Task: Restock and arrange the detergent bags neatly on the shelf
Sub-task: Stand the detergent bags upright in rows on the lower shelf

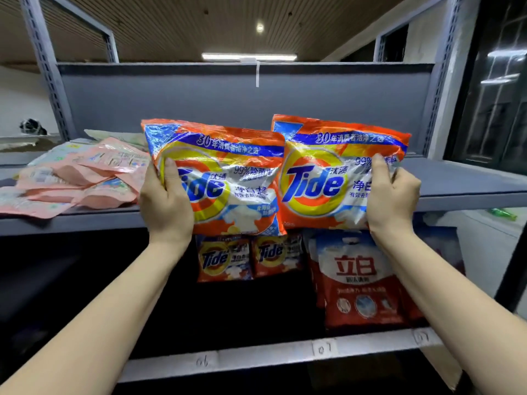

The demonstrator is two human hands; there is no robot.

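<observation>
nearest the camera is the lower shelf edge (pixel 256 357) with handwritten tags on it. on that lower level sit two small tide bags (pixel 248 258) side by side, and to their right a red and white detergent pouch (pixel 362 283) standing upright. above that, both arms reach up to the upper shelf (pixel 467 183). left hand (pixel 165 201) grips the left tide bag (pixel 225 178) by its left edge, thumb over the front. right hand (pixel 393 195) grips the right tide bag (pixel 328 172) at its right edge, thumb pinching the crinkled plastic. the two big orange bags stand upright next to each other at the shelf's front edge, left one slightly overlapping the right. off to the left on the same shelf there's a messy heap of pink pouches (pixel 82 178) lying flat. behind it all, the grey back panel (pixel 228 95).
</observation>
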